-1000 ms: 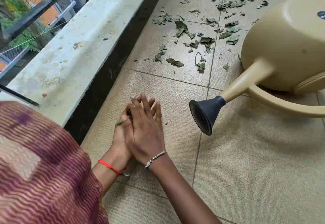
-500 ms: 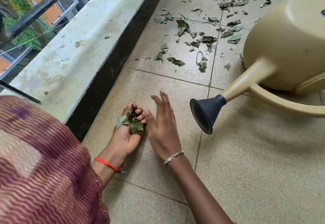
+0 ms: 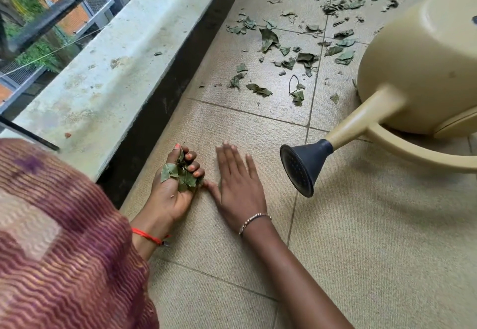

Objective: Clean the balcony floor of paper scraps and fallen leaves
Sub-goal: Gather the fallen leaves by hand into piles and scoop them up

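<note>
My left hand (image 3: 172, 191) lies palm up on the beige tiled floor (image 3: 361, 238), its fingers curled round a bunch of green leaf pieces (image 3: 180, 175). Just to its right, my right hand (image 3: 238, 185) rests flat on the tile, palm down with fingers straight and nothing in it; its thumb nearly touches the left hand. Several dry green leaves (image 3: 284, 60) lie scattered over the tiles farther ahead, thicker toward the top of the view.
A beige watering can (image 3: 418, 70) stands at the right, its dark rose spout (image 3: 302, 167) pointing toward my right hand. A weathered concrete ledge (image 3: 116, 65) with a black base runs along the left, railing above it. A striped maroon garment (image 3: 59, 246) fills the lower left.
My hands were pressed together a second ago. They have come apart: the left one now lies palm up with leaves in it, and the right has slid rightward and flattened on the floor.
</note>
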The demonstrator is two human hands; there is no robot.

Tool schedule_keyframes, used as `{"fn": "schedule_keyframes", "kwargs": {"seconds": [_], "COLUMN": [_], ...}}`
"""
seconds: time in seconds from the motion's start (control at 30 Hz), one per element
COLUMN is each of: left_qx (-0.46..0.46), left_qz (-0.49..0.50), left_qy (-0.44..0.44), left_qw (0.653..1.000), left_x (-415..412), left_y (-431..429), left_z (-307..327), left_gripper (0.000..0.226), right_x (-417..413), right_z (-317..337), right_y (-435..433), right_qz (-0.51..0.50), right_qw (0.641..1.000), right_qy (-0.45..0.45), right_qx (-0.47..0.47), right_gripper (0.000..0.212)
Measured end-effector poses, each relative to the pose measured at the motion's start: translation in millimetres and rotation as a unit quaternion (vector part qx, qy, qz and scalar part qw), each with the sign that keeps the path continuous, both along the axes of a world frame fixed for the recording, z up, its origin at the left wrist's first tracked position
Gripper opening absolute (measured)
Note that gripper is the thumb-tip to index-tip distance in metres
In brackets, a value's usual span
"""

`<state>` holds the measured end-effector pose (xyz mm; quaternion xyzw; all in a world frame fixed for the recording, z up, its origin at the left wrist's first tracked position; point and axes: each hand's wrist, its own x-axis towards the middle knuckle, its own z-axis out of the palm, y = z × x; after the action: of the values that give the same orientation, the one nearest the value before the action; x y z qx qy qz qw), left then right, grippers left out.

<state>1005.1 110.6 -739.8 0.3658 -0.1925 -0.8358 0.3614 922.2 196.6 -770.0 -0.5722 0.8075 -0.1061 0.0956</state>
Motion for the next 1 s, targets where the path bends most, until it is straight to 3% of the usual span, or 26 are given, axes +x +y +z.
{"fn": "schedule_keyframes", "kwargs": {"seconds": [0.17, 0.33, 0.53, 0.63, 0.77, 0.93, 1.0], "left_qx": [0.01, 0.007, 0.012, 0.013, 0.007, 0.014, 0.018], "left_qz": [0.0, -0.013, -0.024, -0.029, -0.029, -0.042, -0.052], "left_qy": [0.005, -0.003, -0.002, 0.0, 0.0, 0.005, 0.004], "left_qw": [1.0, 1.0, 1.0, 0.999, 1.0, 0.999, 0.998], "left_x": [-3.0, -8.6, -15.6, -17.1, -17.5, -15.7, -15.4], "left_y": [4.2, 9.0, 13.7, 14.9, 15.5, 18.3, 21.4], "left_z": [0.6, 1.0, 0.4, 0.2, 0.3, -0.9, -0.6], "left_gripper": [0.025, 0.024, 0.024, 0.023, 0.023, 0.022, 0.021], "right_x": [-10.7, -24.2, -29.7, -26.1, -12.2, -6.0, -5.5], "right_z": [4.5, 11.6, 7.4, 13.0, 20.2, 25.6, 22.8], "right_y": [15.3, 49.8, 73.0, 76.4, 78.1, 76.0, 69.0], "right_qz": [0.124, 0.162, 0.239, 0.183, 0.166, 0.137, 0.088], "right_qw": [0.985, 0.961, 0.955, 0.972, 0.977, 0.985, 0.988], "right_qy": [-0.105, -0.212, -0.167, -0.133, -0.072, -0.016, -0.041], "right_qx": [-0.067, -0.066, -0.054, -0.064, -0.11, -0.108, -0.116], "right_gripper": [0.045, 0.043, 0.043, 0.04, 0.008, 0.026, 0.024]}}
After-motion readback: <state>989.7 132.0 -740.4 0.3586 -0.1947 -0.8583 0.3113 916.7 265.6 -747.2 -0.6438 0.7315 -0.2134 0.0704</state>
